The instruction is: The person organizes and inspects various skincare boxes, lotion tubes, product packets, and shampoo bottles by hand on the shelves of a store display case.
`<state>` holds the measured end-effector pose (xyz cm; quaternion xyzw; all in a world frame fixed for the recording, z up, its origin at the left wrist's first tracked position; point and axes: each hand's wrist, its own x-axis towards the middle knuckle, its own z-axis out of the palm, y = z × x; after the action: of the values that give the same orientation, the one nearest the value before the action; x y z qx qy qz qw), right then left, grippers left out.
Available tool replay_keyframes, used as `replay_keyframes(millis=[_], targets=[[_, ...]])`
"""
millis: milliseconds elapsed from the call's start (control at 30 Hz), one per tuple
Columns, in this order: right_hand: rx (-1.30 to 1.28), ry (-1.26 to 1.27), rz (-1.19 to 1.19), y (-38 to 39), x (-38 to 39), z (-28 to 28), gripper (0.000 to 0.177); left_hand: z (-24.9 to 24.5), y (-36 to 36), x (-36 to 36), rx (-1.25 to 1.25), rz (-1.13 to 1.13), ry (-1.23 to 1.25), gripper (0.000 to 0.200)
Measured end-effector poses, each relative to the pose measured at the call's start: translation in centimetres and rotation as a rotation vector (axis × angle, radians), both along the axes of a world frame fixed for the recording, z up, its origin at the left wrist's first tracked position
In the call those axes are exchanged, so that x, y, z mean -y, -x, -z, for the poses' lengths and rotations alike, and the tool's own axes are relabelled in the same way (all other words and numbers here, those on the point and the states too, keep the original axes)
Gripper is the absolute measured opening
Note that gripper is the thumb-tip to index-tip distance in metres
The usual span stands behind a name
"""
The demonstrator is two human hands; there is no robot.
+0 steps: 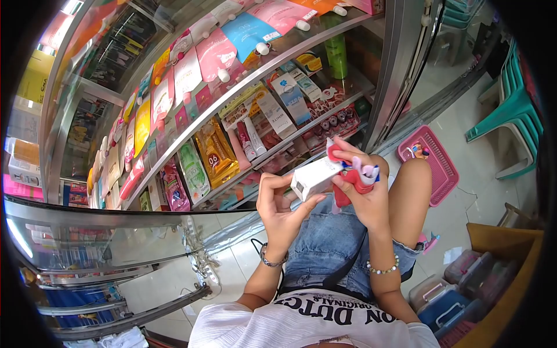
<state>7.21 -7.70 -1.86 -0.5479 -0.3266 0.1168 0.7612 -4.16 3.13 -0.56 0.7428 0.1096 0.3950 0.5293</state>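
My left hand [279, 210] grips one end of a small white box [314, 178] between thumb and fingers. The box is held tilted above my lap, its end face toward me. In my right hand [371, 200] is a bunched cloth [361, 178] in red, pale pink and blue. That cloth presses against the far end of the box, and its folds partly hide my right fingers.
Ahead, a glass display case [232, 87] with metal-edged shelves holds rows of colourful packets, tubes and boxes. A pink basket [448, 180] sits on the floor at right, near green stacked stools [505, 110]. Lidded plastic containers [444, 304] stand at lower right.
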Motion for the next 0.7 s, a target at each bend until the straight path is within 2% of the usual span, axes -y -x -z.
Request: replay_keyframes(millis=[100,133,233,400,500,533,633,667,700], targets=[[0.257,0.156,0.110,0.4,-0.1,-0.8,0.028,-0.6,-0.4,-0.3,-0.020,0.080,0.203,0.043],[0.257,0.157,0.112,0.5,-0.1,-0.8,0.028,-0.5,-0.4,-0.3,-0.020,0.082,0.204,0.043],[-0.010,0.184,0.020,1.1,0.3,-0.8,0.027,-0.1,-0.5,-0.2,-0.111,0.169,0.503,0.042],[-0.018,0.231,0.020,1.1,0.6,-1.2,0.023,0.9,0.1,0.0,-0.214,0.239,0.565,0.046],[-0.041,0.161,0.007,1.2,0.6,-1.5,0.021,0.8,0.5,-0.4,-0.224,0.214,0.594,0.063],[-0.041,0.163,0.009,1.3,0.4,-1.5,0.021,0.7,0.5,-0.5,-0.224,0.216,0.596,0.063],[0.007,-0.114,0.047,1.8,-0.6,-0.9,0.022,0.1,0.4,-0.6,-0.204,0.252,0.489,0.080],[0.007,-0.115,0.047,1.8,-0.6,-0.7,0.022,0.1,0.4,-0.6,-0.204,0.252,0.489,0.080],[0.122,-0.096,0.053,1.8,-0.5,-0.6,0.019,0.0,0.4,-0.4,-0.193,0.271,0.525,0.083]])
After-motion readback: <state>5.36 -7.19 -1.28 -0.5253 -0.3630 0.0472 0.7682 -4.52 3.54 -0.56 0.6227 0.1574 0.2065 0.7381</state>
